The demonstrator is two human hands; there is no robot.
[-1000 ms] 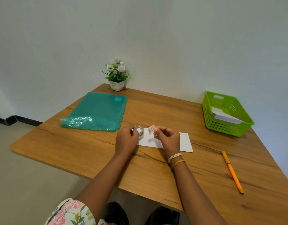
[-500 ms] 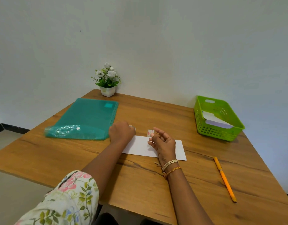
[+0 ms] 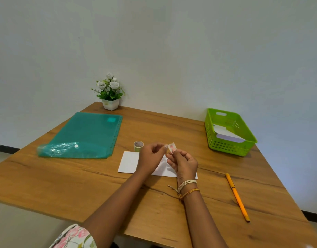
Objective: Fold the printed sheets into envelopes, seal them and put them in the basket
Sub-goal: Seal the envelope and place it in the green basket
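Head view is showing both hands meeting over the middle of the wooden bench [image 3: 64, 183]. Right hand [image 3: 185, 162] is pinching a small sticker [image 3: 172, 146], pale with a pink mark on it, between thumb and fingertips, lifted just above the paper. Left hand [image 3: 150, 158] is coming in beside it, fingers curled and the fingertips touching the sticker's left edge, so both hands are holding that little piece at once. Underneath them a white folded envelope [image 3: 129, 162] is lying flat on the bench, its left end showing clear and its right corner peeking out past the right wrist. Just behind the envelope's far left corner, a small roll of stickers [image 3: 138, 146] is standing on its own, close to the left hand but apart from it. Off to the far right, the green basket [image 3: 231, 147] is sitting near the bench edge, with white finished envelopes [image 3: 225, 136] leaning inside it. Between the basket and the near edge, an orange pencil [image 3: 237, 196] is lying lengthwise, well apart from the hands. Over on the left, a teal plastic folder [image 3: 86, 135] is lying flat, and behind it in the corner a potted plant [image 3: 110, 92] with white flowers is standing against the wall. Thread bands [image 3: 187, 186] are circling the right wrist, and a floral sleeve [image 3: 73, 237] is showing at the bottom edge.
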